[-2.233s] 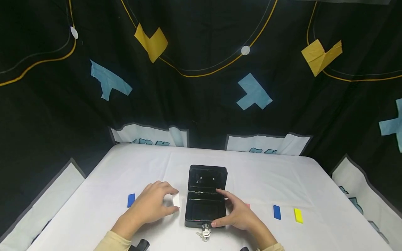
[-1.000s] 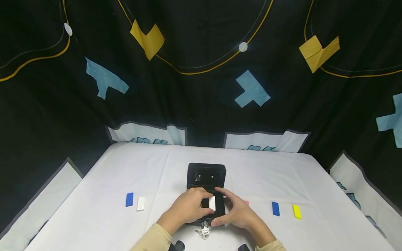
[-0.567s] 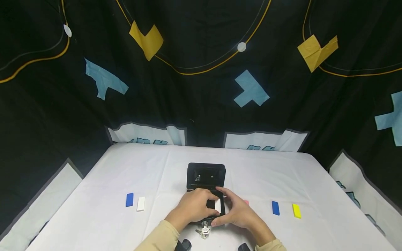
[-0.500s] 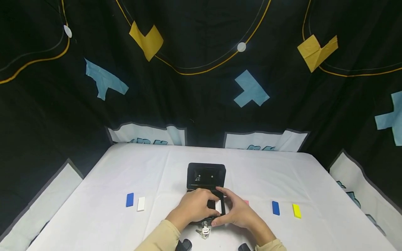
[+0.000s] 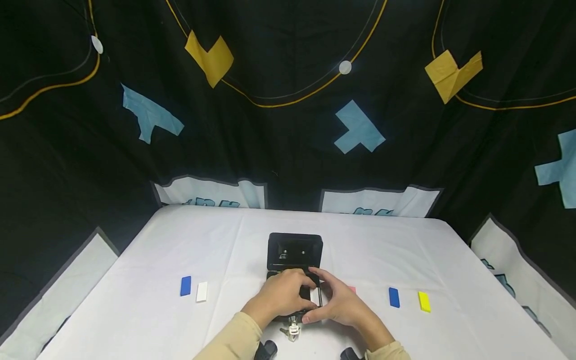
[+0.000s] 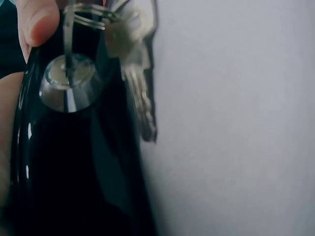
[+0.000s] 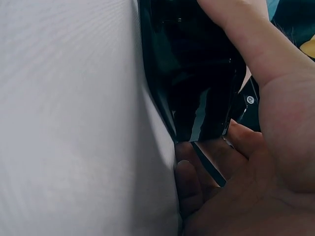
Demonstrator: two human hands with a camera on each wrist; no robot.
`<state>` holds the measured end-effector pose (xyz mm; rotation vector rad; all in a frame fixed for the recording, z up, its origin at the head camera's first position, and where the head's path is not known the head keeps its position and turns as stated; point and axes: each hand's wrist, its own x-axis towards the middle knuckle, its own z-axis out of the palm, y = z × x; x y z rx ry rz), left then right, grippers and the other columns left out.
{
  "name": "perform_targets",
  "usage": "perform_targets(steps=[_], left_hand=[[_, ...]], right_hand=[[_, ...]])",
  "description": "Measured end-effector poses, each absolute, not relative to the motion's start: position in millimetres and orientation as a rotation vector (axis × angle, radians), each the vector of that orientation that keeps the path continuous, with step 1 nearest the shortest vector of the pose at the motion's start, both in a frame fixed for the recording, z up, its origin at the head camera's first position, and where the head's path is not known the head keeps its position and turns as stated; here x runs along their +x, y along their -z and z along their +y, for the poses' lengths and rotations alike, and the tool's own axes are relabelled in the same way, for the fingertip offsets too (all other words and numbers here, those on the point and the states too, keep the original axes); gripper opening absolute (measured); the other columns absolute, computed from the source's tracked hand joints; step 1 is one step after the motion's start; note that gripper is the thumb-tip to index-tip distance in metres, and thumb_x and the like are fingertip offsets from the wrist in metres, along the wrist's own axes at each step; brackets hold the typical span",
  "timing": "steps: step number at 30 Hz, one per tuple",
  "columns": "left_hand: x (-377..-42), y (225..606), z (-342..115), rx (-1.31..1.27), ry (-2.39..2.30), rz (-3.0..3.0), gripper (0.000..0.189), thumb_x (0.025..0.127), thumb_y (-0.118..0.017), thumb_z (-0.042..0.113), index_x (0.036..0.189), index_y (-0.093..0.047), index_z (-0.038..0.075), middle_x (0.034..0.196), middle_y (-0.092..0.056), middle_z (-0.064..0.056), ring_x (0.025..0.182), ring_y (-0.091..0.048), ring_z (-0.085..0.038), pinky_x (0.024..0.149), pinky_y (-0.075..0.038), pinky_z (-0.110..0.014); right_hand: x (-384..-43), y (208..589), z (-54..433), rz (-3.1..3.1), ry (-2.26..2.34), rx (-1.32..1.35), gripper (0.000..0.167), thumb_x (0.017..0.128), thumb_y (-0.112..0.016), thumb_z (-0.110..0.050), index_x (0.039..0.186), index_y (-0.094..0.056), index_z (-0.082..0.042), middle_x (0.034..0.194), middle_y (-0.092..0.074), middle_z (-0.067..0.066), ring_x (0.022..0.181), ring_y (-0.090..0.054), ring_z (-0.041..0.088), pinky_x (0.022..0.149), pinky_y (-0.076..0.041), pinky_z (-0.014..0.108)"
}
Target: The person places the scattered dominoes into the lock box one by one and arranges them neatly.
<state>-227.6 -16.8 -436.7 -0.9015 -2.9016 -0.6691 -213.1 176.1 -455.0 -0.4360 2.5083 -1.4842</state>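
Left hand (image 5: 280,296): fingers pinch white block (image 5: 314,296) in or over box (image 6: 59,167)
Right hand (image 5: 339,304): fingers grip box's 3 o'clock side
Keys (image 5: 293,331): box's 6 o'clock

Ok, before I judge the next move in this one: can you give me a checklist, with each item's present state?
1. Open lid: ok, it stands up behind the box.
2. Grip on the white block: ok, the left hand has it between thumb and fingers, over the box's right part.
3. Box steadied: ok, the right hand grips its right side.
4. Block resting on the box floor: cannot tell, the fingers hide its underside.
5. Left hand out of the lid's way: not ok, it reaches into the box.
6. One key in the lock: ok, with a second key on the same ring.
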Motion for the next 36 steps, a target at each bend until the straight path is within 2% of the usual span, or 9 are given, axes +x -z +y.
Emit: perform_targets(steps=[5,10,14,17,20,26,31,36], left_hand=[[-225,430,-28,-0.902,0.699,-2.856,0.051,0.075,-0.085,0.050,0.114,-0.076,0.020,0.098,-0.068,0.009,0.093,-0.064,-0.011,0.081,-0.056,-0.038],[-218,418,-64,-0.874,0.812,-2.785,0.049,0.077,-0.085,0.045,0.118,-0.074,0.020,0.101,-0.067,0.008,0.087,-0.062,-0.011,0.074,-0.054,-0.035],[-213,413,-95,-0.858,0.991,-2.800,0.074,0.071,-0.089,0.048,0.136,-0.064,0.023,0.115,-0.066,0.007,0.093,-0.059,-0.013,0.075,-0.051,-0.036],[-211,414,-115,-0.875,1.120,-2.781,0.096,0.064,-0.093,0.049,0.147,-0.052,0.025,0.127,-0.063,0.003,0.106,-0.059,-0.020,0.086,-0.050,-0.047],[-210,416,-132,-0.880,1.184,-2.759,0.105,0.061,-0.095,0.049,0.151,-0.046,0.029,0.135,-0.059,0.003,0.115,-0.058,-0.026,0.094,-0.047,-0.055],[-211,419,-164,-0.853,1.104,-2.776,0.099,0.061,-0.095,0.049,0.147,-0.048,0.037,0.139,-0.056,0.010,0.118,-0.058,-0.026,0.099,-0.046,-0.055],[-209,419,-195,-0.819,0.919,-2.838,0.094,0.061,-0.094,0.052,0.143,-0.054,0.033,0.127,-0.064,0.007,0.116,-0.058,-0.024,0.097,-0.044,-0.057],[-205,425,-219,-0.785,0.783,-2.838,0.088,0.061,-0.094,0.050,0.138,-0.060,0.026,0.117,-0.066,0.010,0.115,-0.056,-0.021,0.100,-0.036,-0.054]], right_hand=[[-212,453,176,2.525,1.464,-0.424,0.110,0.059,-0.100,-0.028,0.152,-0.044,-0.018,0.144,-0.052,0.014,0.136,-0.041,0.039,0.107,-0.027,0.069],[-211,453,172,2.531,1.460,-0.397,0.112,0.056,-0.100,-0.028,0.152,-0.044,-0.020,0.148,-0.049,0.018,0.137,-0.039,0.043,0.106,-0.026,0.072],[-210,453,172,2.546,1.462,-0.373,0.113,0.054,-0.101,-0.026,0.152,-0.045,-0.021,0.149,-0.047,0.021,0.139,-0.037,0.045,0.108,-0.024,0.071],[-209,453,172,2.547,1.470,-0.354,0.113,0.053,-0.101,-0.024,0.151,-0.046,-0.021,0.148,-0.048,0.021,0.139,-0.037,0.045,0.108,-0.024,0.070],[-209,453,172,2.545,1.478,-0.349,0.112,0.053,-0.101,-0.024,0.151,-0.046,-0.022,0.148,-0.048,0.021,0.139,-0.036,0.045,0.109,-0.024,0.070],[-210,454,172,2.533,1.503,-0.358,0.113,0.052,-0.101,-0.023,0.151,-0.047,-0.022,0.149,-0.046,0.021,0.141,-0.035,0.044,0.110,-0.023,0.069],[-210,453,172,2.536,1.499,-0.369,0.113,0.052,-0.101,-0.024,0.151,-0.047,-0.021,0.151,-0.044,0.021,0.142,-0.033,0.044,0.110,-0.022,0.069],[-210,454,173,2.539,1.498,-0.369,0.113,0.052,-0.101,-0.024,0.151,-0.047,-0.022,0.151,-0.044,0.020,0.143,-0.032,0.044,0.111,-0.022,0.068]])
